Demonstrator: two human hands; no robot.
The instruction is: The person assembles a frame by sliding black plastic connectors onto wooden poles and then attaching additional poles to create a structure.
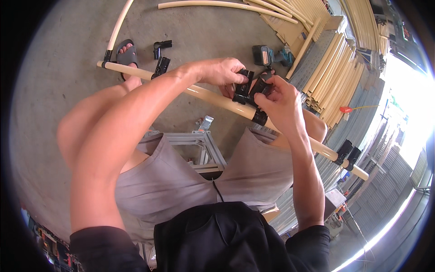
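A long cream pipe [217, 100] lies slantwise across my thighs. Above its middle, my left hand [222, 72] pinches a black pipe joint piece [243, 86] between thumb and fingers. My right hand [282, 97] is closed on a second black pipe joint piece [260, 88], right beside the first; whether the two are linked is hard to see. Just below my right fingers, a black clamp joint [259, 118] sits around the pipe. Another joint [161, 67] is on the pipe farther left, and a pair of joints [346, 154] sits near its right end.
A loose black joint [161, 49] lies on the concrete floor near my sandal [127, 53]. Beyond my hands is a cordless power tool [272, 55]. Bundles of cream pipes [337, 75] are stacked at the right. An upright pipe [118, 27] joins the left end.
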